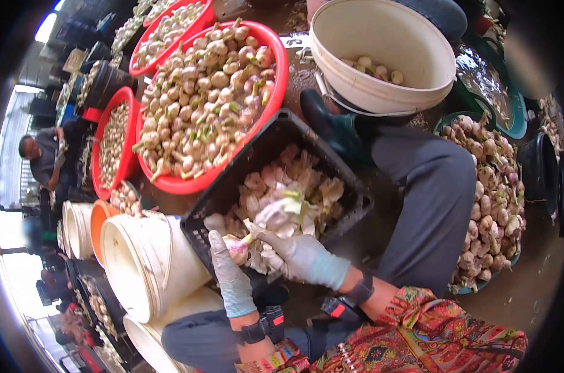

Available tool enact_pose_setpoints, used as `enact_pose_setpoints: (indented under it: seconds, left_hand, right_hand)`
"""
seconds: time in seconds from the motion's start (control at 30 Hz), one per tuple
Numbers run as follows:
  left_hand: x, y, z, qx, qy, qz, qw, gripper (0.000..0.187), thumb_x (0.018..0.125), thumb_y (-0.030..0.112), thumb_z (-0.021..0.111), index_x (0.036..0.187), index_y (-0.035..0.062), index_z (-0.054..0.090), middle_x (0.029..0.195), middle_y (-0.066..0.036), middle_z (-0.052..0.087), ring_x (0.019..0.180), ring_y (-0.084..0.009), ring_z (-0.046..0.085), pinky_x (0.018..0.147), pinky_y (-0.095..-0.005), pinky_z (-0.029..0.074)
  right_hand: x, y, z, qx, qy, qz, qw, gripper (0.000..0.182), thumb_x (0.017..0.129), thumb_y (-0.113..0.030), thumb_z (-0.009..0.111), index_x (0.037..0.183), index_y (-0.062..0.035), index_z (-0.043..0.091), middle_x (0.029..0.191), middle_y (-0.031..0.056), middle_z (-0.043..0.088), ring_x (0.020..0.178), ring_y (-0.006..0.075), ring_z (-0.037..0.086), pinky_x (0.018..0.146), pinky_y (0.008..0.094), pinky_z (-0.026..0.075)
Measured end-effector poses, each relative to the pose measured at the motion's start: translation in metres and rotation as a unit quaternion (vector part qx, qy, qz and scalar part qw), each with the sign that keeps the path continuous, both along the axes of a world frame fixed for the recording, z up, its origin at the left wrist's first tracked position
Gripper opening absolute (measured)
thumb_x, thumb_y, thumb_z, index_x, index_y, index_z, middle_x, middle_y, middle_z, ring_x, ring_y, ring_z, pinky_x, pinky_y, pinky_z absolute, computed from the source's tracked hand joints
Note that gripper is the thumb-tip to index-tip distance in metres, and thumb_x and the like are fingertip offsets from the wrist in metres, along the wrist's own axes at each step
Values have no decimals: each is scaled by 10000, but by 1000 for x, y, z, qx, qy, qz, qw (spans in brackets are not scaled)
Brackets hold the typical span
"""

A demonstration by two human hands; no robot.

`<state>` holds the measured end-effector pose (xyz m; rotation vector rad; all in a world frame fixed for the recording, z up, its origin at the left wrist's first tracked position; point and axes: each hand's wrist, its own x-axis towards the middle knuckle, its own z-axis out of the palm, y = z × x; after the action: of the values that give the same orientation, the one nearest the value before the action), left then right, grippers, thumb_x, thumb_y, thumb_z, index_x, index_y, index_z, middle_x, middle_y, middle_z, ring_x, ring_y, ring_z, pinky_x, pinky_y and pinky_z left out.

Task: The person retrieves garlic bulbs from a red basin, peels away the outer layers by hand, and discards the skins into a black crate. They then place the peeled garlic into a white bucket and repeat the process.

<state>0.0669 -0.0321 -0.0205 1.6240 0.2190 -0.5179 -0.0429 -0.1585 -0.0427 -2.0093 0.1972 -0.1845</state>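
Observation:
My left hand [229, 270], in a grey and light-blue work glove, grips a garlic bulb [237, 250] with purple-tinged skin and a short stem. My right hand [304, 256], gloved alike, has its fingers closed at the bulb's stem end; its fingertips are partly hidden. Both hands are over the near side of a black plastic crate [350, 177]. Loose papery garlic skins [288, 208] are heaped in the crate, right beside the hands.
Red tubs [282, 68] of garlic bulbs stand beyond the crate. A white bucket [381, 99] holds a few bulbs. White buckets [130, 267] lie at left. Unpeeled garlic [490, 205] fills a basin at right. Another person [43, 155] is at far left.

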Motion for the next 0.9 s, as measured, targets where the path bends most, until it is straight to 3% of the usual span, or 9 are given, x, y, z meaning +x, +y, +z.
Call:
enact_pose_setpoints:
  seconds: [0.07,0.13,0.23,0.4,0.53,0.63,0.7,0.8,0.9]
  left_hand:
    - [-26,21,1,70,-16,-19,997,550,882,630,455,776,97,544,603,18,488,489,-82,424,428,-225,319]
    - [-44,28,-2,126,-35,48,990,573,883,647,427,781,97,552,617,14,498,497,-85,424,427,-228,318]
    - [-49,45,-15,136,9,60,989,611,870,678,405,794,94,567,641,8,512,509,-87,431,422,-228,312]
    - [-50,57,-24,149,51,42,987,644,862,695,391,798,81,579,639,11,516,519,-84,445,415,-228,313]
    - [-50,61,-29,202,-14,39,978,684,862,662,461,894,-15,549,786,-71,560,669,-135,516,562,-269,443]
    - [-44,65,-38,236,11,24,971,706,862,640,495,928,-63,517,857,-115,566,738,-155,522,659,-284,470]
    - [-45,62,-35,227,-1,13,974,707,862,638,498,924,-67,516,861,-119,569,743,-155,525,661,-282,471]
    - [-49,56,-28,225,-15,13,974,669,867,610,525,921,-56,498,844,-111,564,728,-152,521,652,-284,474]
    - [-53,61,-36,204,-32,8,978,621,875,586,537,907,-32,475,804,-94,548,694,-138,513,624,-278,473]
  right_hand:
    - [-4,14,-5,-51,6,64,997,557,918,-296,501,1429,-201,299,650,145,599,558,336,587,520,444,457]
    - [-5,33,-15,-50,-21,86,995,551,923,-313,479,1432,-216,292,635,146,594,542,334,585,493,453,447]
    - [-5,48,-22,-90,45,154,983,533,919,-323,470,1417,-212,319,667,143,610,580,325,606,510,450,462]
    - [-5,64,-35,-82,50,140,985,464,919,-326,466,1354,-185,389,688,146,618,629,325,628,533,452,473]
    - [-4,61,-27,-26,85,122,989,370,913,-289,485,1255,-152,448,752,152,628,687,353,623,572,444,482]
    - [-6,58,-13,-84,131,160,975,365,940,-325,448,1262,-153,443,733,163,626,651,375,614,565,470,477]
    - [-7,59,-14,-120,176,182,960,356,945,-331,443,1254,-153,446,723,165,624,640,381,611,564,480,475]
    - [-9,63,-25,-100,131,155,974,367,942,-324,449,1266,-152,450,693,168,617,622,382,607,551,483,473]
    - [-5,64,-28,-11,101,87,991,335,949,-316,452,1220,-137,532,706,179,614,674,360,621,562,462,487]
